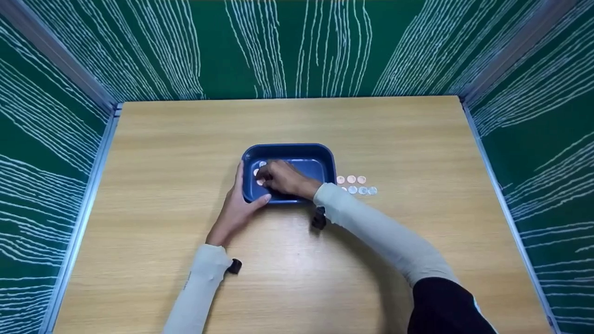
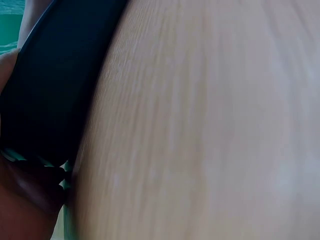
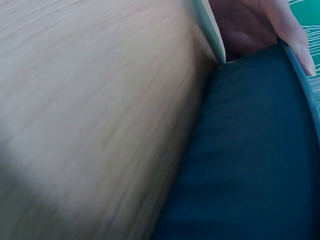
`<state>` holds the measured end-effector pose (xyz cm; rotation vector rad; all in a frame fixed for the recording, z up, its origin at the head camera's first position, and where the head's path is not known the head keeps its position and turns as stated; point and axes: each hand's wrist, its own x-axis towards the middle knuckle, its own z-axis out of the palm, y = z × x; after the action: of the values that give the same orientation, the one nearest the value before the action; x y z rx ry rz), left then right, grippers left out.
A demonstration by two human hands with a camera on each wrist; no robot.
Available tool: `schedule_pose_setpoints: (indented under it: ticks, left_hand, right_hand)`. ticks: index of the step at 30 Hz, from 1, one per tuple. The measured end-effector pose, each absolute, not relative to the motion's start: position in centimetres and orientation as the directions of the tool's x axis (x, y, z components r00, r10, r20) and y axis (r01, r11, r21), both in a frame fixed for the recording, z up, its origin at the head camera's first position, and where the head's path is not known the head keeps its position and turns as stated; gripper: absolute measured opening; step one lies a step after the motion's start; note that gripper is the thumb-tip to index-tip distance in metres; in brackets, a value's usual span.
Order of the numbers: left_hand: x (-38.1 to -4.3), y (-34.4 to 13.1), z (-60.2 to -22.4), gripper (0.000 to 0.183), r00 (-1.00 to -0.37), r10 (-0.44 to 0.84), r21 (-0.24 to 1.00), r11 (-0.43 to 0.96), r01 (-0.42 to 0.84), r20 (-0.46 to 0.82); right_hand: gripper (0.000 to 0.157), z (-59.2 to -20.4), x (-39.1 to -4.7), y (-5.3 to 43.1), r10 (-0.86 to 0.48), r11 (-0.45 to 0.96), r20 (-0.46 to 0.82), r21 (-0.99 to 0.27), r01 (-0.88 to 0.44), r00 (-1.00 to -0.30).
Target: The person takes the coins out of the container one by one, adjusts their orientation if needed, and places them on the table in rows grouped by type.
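A blue rectangular tray point(image 1: 327, 162) sits on the wooden table, a few coins point(image 1: 262, 163) lying at the left end inside it. My left hand point(image 1: 236, 204) grips the tray's left side, fingers along the outer wall and thumb at the front rim. Reaching in over the front right of the tray, my right hand point(image 1: 283, 178) has bent fingers down among the coins. Those fingers hide their own tips, so I cannot tell whether a coin is between them. In the right wrist view the left thumb point(image 3: 302, 55) lies over the tray's rim point(image 3: 300, 75).
Right of the tray, copper-coloured coins point(image 1: 351, 179) form a row on the table point(image 1: 287, 269). Silver-looking coins point(image 1: 363, 190) line up just in front of them, partly covered at the left by the tray and sleeve. Green panels point(image 1: 287, 51) with white lines border the table.
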<state>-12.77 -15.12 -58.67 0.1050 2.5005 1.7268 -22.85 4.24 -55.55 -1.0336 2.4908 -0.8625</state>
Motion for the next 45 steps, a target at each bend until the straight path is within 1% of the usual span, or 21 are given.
schedule_pose_setpoints:
  ticks: [5,12,20,24,30,37,41,45]
  left_hand:
    - [-12.7,-14.9,-58.6,0.124,-0.992,0.117,0.93,0.368,0.01,-0.035]
    - [-12.7,-15.0,-58.4,0.123,-0.992,0.12,0.931,0.365,-0.003,-0.05]
    - [-12.7,-15.0,-58.4,0.122,-0.992,0.113,0.933,0.358,-0.02,-0.064]
    - [-12.7,-15.0,-58.5,0.124,-0.991,0.115,0.935,0.355,-0.022,-0.067]
    - [-12.8,-15.0,-58.5,0.123,-0.992,0.112,0.935,0.354,-0.016,-0.059]
    - [-12.9,-15.0,-58.4,0.123,-0.992,0.117,0.945,0.328,-0.01,-0.052]
    - [-12.8,-15.0,-58.4,0.123,-0.991,0.119,0.944,0.329,-0.019,-0.061]
    - [-12.8,-14.9,-58.4,0.123,-0.99,0.121,0.943,0.331,-0.022,-0.066]
  right_hand:
    - [0.013,-55.6,-22.5,4.8,-0.711,0.58,-0.048,-0.604,-0.546,-0.702]
    - [0.007,-55.1,-22.0,6.0,-0.704,0.567,-0.056,-0.643,-0.514,-0.708]
    - [0.013,-54.7,-21.7,7.7,-0.704,0.582,-0.089,-0.641,-0.5,-0.705]
    - [0.015,-54.7,-21.5,8.6,-0.701,0.577,-0.069,-0.64,-0.508,-0.71]
    - [0.015,-54.2,-21.2,10.0,-0.699,0.568,-0.046,-0.642,-0.515,-0.713]
    - [0.01,-53.2,-20.8,11.2,-0.685,0.543,0.004,-0.665,-0.514,-0.729]
    - [0.007,-52.9,-20.5,11.9,-0.669,0.544,0.01,-0.676,-0.498,-0.744]
    - [0.008,-52.5,-20.2,12.8,-0.653,0.544,0.013,-0.688,-0.48,-0.758]
